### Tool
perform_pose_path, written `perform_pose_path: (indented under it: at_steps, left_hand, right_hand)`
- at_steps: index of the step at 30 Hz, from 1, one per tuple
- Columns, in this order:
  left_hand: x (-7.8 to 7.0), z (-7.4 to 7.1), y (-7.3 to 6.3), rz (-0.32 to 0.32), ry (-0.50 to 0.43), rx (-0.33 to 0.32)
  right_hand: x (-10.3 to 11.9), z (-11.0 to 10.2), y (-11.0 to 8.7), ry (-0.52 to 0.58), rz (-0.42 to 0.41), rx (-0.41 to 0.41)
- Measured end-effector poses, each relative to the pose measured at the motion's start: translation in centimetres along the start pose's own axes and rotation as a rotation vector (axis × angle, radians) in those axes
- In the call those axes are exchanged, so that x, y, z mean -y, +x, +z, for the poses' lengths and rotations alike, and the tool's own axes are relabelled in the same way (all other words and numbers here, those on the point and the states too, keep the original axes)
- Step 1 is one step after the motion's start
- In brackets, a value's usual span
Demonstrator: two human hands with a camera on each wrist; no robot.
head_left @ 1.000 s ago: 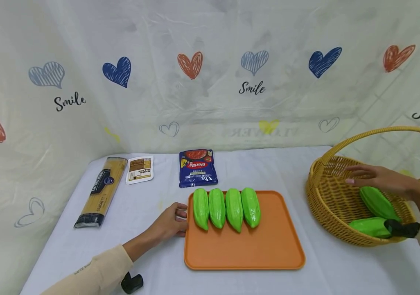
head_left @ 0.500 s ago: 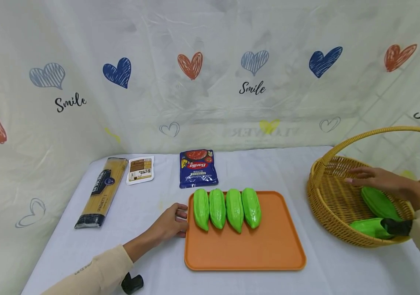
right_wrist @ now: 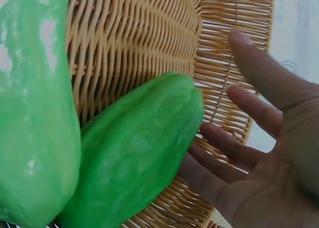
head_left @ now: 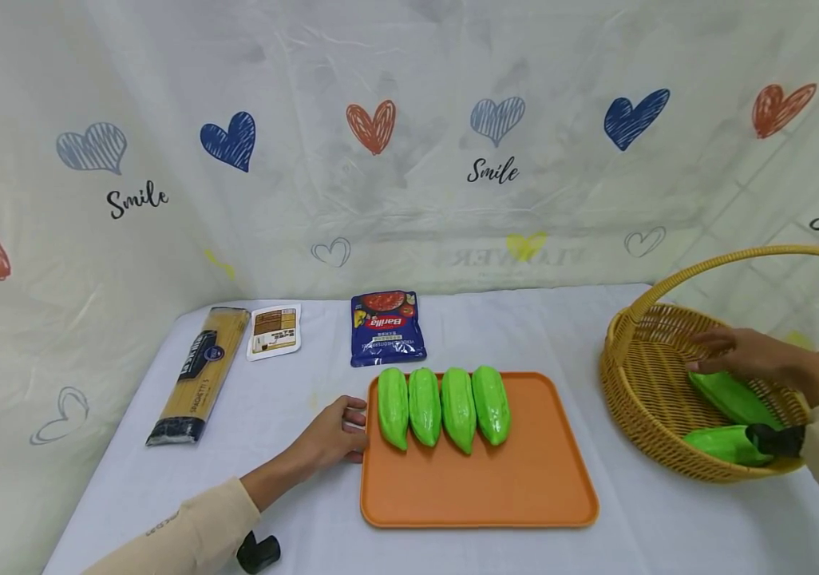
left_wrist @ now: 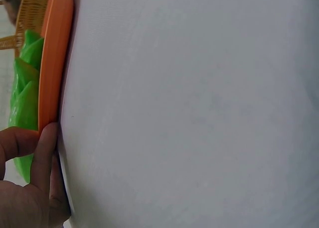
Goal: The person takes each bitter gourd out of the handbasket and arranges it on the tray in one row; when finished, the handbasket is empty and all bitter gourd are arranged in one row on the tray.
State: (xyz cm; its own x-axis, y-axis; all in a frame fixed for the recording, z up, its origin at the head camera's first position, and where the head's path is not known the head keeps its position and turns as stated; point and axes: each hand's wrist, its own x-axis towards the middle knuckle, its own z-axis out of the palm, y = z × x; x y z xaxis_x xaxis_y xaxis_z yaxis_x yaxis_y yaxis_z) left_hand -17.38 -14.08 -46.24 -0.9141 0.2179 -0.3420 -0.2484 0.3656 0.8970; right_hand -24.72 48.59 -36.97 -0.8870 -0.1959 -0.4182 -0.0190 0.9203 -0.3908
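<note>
In the head view, my left hand [head_left: 330, 435] is at the left edge of an orange tray [head_left: 481, 487]. The left wrist view shows its thumb and fingers pinching the tray's rim [left_wrist: 54, 63]. Several glossy green ridged gourds [head_left: 457, 409] lie side by side in the tray's upper left. At the right, my right hand [head_left: 761, 359] reaches into a wicker basket [head_left: 657, 391] holding two more gourds. Its fingers are spread around the end of the farther gourd [right_wrist: 142, 143], some close against it, in the right wrist view. The nearer gourd [right_wrist: 35, 108] lies beside it.
A spaghetti pack [head_left: 201, 375], a small white-and-brown packet [head_left: 274, 331] and a blue Barilla sauce pouch [head_left: 385, 327] lie along the back and left of the white-clothed table. The basket's tall handle [head_left: 747, 254] arches over my right hand. A patterned curtain hangs behind.
My right hand has lowered slightly onto the farther gourd, whose upper end has shifted a little left in the basket. The left hand and the tray stay in place.
</note>
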Motion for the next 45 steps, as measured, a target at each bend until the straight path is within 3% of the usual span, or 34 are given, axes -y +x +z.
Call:
perform_pose_path:
  at_steps: [9, 24, 28, 37, 45]
  left_hand:
    - [0.0, 0.1, -0.1, -0.017, 0.006, 0.002]
    - [-0.2, 0.1, -0.3, -0.021, 0.003, -0.002]
    - [-0.4, 0.0, -0.2, -0.023, 0.011, -0.004]
    - [-0.4, -0.1, 0.0, -0.031, 0.011, -0.012]
    - [-0.3, -0.1, 0.1, -0.012, 0.005, -0.006]
  right_hand:
    - [-0.8, 0.4, 0.2, -0.027, -0.081, 0.081]
    - [-0.8, 0.5, 0.0, -0.038, -0.085, 0.059]
    - [-0.7, 0.4, 0.1, -0.034, -0.081, 0.031]
    - [-0.3, -0.1, 0.4, -0.068, -0.081, -0.115]
    - [0.6, -0.4, -0.2, 0.011, -0.087, -0.099]
